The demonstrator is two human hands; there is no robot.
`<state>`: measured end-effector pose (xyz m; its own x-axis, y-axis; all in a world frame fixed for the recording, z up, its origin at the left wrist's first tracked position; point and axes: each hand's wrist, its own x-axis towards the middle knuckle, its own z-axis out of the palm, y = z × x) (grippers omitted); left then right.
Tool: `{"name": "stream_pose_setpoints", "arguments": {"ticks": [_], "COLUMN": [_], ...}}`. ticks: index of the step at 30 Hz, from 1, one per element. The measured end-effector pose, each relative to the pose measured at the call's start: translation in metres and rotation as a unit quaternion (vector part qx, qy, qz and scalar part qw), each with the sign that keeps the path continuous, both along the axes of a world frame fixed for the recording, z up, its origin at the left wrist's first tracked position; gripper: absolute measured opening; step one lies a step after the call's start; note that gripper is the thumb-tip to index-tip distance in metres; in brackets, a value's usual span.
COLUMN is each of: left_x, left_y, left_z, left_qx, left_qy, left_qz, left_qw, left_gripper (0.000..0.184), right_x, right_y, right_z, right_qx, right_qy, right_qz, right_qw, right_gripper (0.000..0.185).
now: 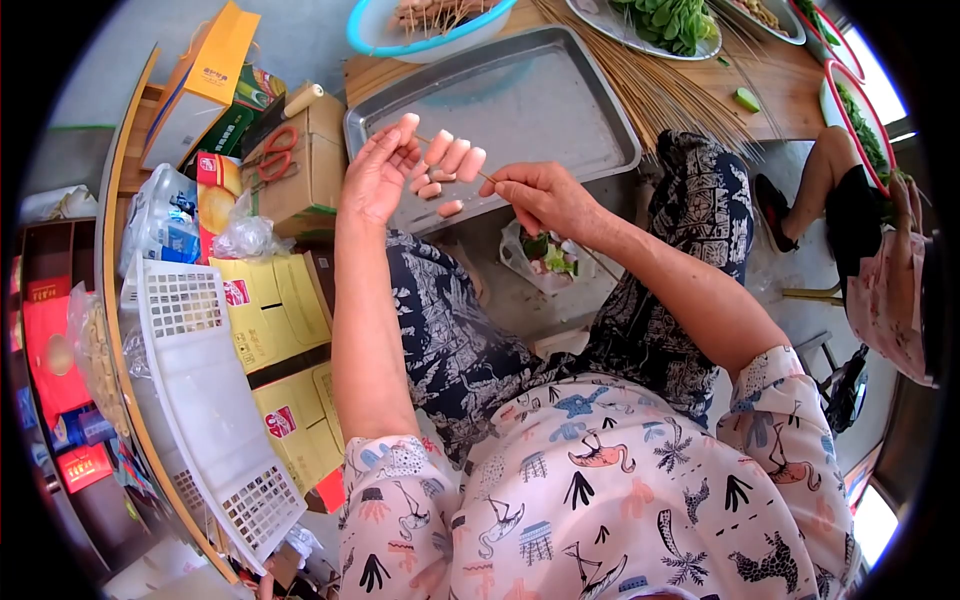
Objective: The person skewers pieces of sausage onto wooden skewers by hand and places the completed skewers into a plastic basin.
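Observation:
Over the near left part of a metal tray (pixel 580 90), my left hand (pixel 380 170) pinches a small pink sausage (pixel 409 121) at the tip of a thin wooden skewer (pixel 486 177). My right hand (pixel 540 195) has its fingers closed round the same skewer, further down; its long end shows below that hand. Several more sausage pieces (pixel 455 156) are seen between the two hands; which of them are on the skewer and which lie in the tray I cannot tell.
Many bare skewers (pixel 655 85) lie right of the tray. A blue-rimmed bowl (pixel 435 45) of skewered food and a plate of greens (pixel 665 25) stand behind. Boxes (pixel 310 165) and a white basket (pixel 200 390) are at left. Another person's hand (pixel 905 205) holds a red-rimmed bowl (pixel 832 100).

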<state>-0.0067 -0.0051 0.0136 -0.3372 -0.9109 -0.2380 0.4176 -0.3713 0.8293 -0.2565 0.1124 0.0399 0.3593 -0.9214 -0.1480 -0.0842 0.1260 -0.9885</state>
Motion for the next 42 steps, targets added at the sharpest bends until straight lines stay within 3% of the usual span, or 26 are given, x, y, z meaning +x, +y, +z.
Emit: {"name": "stream_pose_setpoints", "arguments": {"ticks": [4,6,10,16,27,28,30,31,34,35,36,37,38,39,40,41,42], "left_x": [-0.004,-0.008,-0.010,-0.017,-0.024,-0.016,-0.012,-0.003,0.018,0.037,0.062,0.112,0.144,0.185,0.180,0.165,0.153], "left_y": [0.002,0.005,0.009,0.016,0.020,0.010,0.010,0.006,0.034,0.042,0.053,0.060,0.080,0.104,0.129,0.147,0.160], "left_z": [0.005,0.009,0.018,0.030,0.034,0.022,0.019,0.011,0.047,0.067,0.098,0.110,0.147,0.176,0.214,0.247,0.257], "left_qx": [0.019,-0.009,-0.026,-0.040,0.039,0.022,0.026,0.011,-0.073,-0.141,-0.265,-0.272,-0.334,-0.360,-0.392,-0.478,-0.484], "left_qy": [0.020,-0.052,-0.059,-0.038,-0.047,0.003,0.019,0.016,-0.091,-0.144,-0.145,-0.236,-0.303,-0.505,-0.293,-0.215,-0.181], "left_qz": [-0.008,-0.049,-0.092,-0.129,-0.125,-0.186,-0.191,-0.165,0.105,0.206,0.265,0.342,0.462,0.554,0.646,0.686,0.681], "left_qw": [1.000,0.997,0.994,0.990,0.990,0.982,0.981,0.986,0.988,0.958,0.916,0.868,0.764,0.556,0.586,0.505,0.519], "left_gripper": [0.023,0.023,0.020,0.024,0.022,0.022,0.022,0.025,0.054,0.058,0.043,0.021,0.005,0.006,0.011,0.012,0.017], "right_x": [0.002,0.002,0.003,0.005,0.007,0.008,0.011,0.012,0.011,0.009,0.006,0.004,0.002,0.002,0.001,-0.001,0.000], "right_y": [0.000,0.000,-0.001,-0.002,-0.007,-0.009,-0.010,-0.010,-0.006,-0.007,-0.005,-0.001,0.001,0.002,0.002,0.004,0.005], "right_z": [-0.001,-0.002,-0.003,-0.006,-0.012,-0.013,-0.016,-0.012,0.002,0.006,0.006,0.005,0.007,0.007,0.008,0.008,0.011], "right_qx": [0.000,0.003,0.021,0.014,0.015,0.000,0.006,0.004,-0.006,-0.013,-0.002,0.014,0.028,0.036,0.028,0.022,0.022], "right_qy": [-0.001,-0.003,-0.009,-0.018,-0.011,-0.013,-0.047,-0.034,-0.050,-0.056,-0.060,-0.064,-0.063,-0.064,-0.061,-0.054,-0.053], "right_qz": [-0.004,-0.003,0.001,-0.006,-0.009,-0.013,-0.025,-0.031,-0.036,-0.030,-0.030,-0.032,-0.032,-0.038,-0.033,-0.031,-0.030], "right_qw": [1.000,1.000,1.000,1.000,1.000,1.000,0.999,0.999,0.998,0.998,0.998,0.997,0.997,0.997,0.997,0.998,0.998], "right_gripper": [0.025,0.025,0.025,0.024,0.026,0.026,0.025,0.025,0.024,0.024,0.024,0.024,0.025,0.025,0.025,0.025,0.025]}}
